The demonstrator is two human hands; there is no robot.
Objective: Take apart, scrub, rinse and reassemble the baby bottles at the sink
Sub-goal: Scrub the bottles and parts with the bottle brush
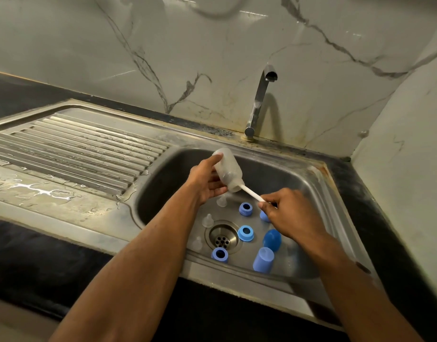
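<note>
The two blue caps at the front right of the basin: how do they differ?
The darker blue cap is rounded and glossy, and lies tipped over; the paler blue cap is more cylindrical and matte, and stands with its flat closed end up. The darker one sits farther back, toward the right hand; the paler one is nearest the sink front wall. Both are off their bottles.
</note>
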